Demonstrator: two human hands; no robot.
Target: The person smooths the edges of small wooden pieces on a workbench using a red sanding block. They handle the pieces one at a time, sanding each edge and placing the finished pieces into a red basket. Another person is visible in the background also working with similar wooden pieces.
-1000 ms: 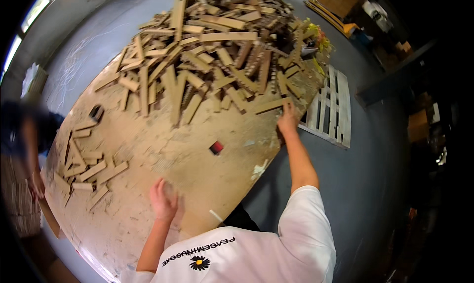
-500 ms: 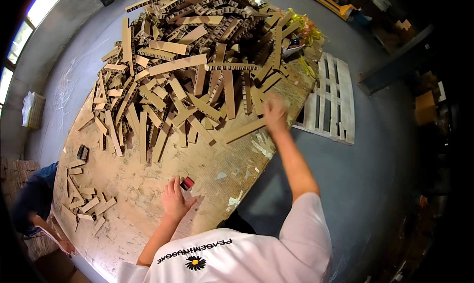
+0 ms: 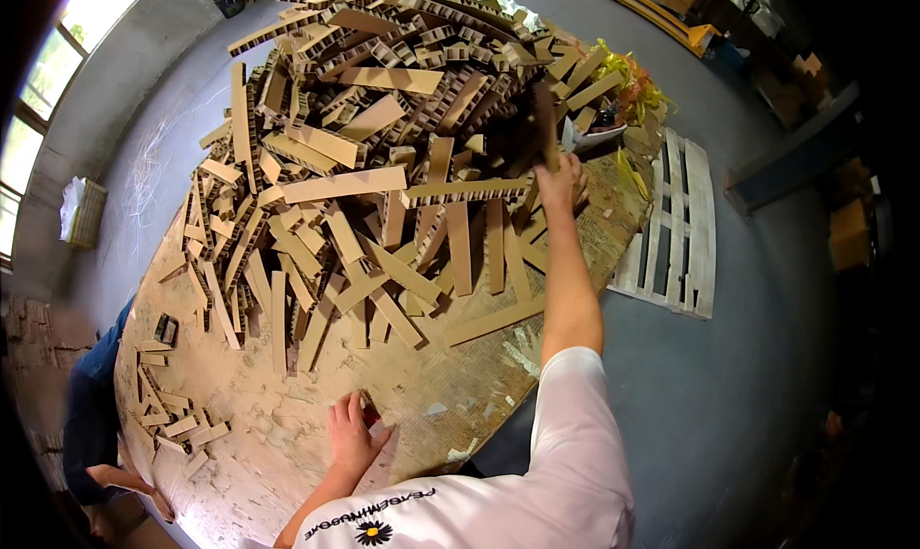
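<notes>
At the right side of the heap, my right hand [image 3: 561,183] is closed on the lower end of a honeycomb cardboard strip [image 3: 547,123], which stands roughly upright and is motion-blurred. My left hand [image 3: 353,436] rests low on the table near me, thumb apart from the fingers. Close against its fingers lies a small red and black object [image 3: 371,417], partly hidden by the hand; its kind is unclear. In front of both hands spreads a big pile of cardboard strips [image 3: 345,183], showing honeycomb cores at their cut edges.
The worn wooden table [image 3: 278,434] carries shorter cardboard pieces [image 3: 182,424] and a small black object [image 3: 166,330] at the left. Yellow and red strapping [image 3: 632,84] lies tangled at the far right. A pale pallet [image 3: 676,233] is beside the table. Another person [image 3: 96,415] stands at the left.
My right hand has moved farther away, up to the heap's right side, and now grips a strip. My left hand has closed in on the red and black object. The view has shifted.
</notes>
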